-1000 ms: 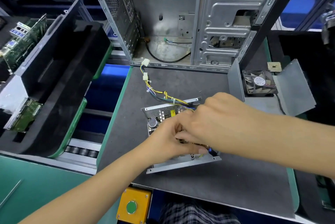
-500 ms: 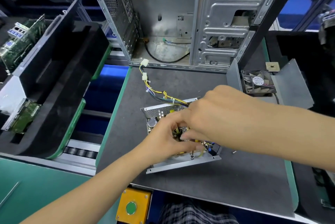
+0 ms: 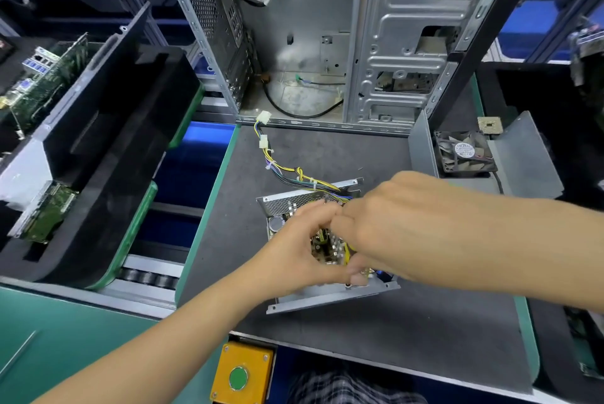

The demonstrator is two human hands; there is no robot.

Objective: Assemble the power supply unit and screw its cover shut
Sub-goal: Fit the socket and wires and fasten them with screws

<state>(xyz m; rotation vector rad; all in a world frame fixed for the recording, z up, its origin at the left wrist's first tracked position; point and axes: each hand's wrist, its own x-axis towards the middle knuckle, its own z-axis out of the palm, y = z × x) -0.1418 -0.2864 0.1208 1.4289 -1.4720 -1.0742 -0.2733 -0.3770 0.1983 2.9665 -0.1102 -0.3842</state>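
Both hands have moved a little since half a second ago: the left hand has slid closer to the right hand, and now their fingers meet right over the open power supply. The small loose screw that lay on the mat just to the right of the hands earlier is hidden now. The left hand curls its fingers down onto the green board inside the box, but what it pinches I cannot tell. The right hand bends down over the same spot, with its thumb tip by the near metal edge; what it holds, I cannot tell either. The power supply sits on the gray mat, right under the hands, with its lid off. A bunch of yellow and black wires runs away from the hands to two white plugs. Beyond the hands stands the big case. To the right of the hands a fan lies in a bent metal cover; its round label has writing too small to read. Near the person sits a yellow box with a green button.
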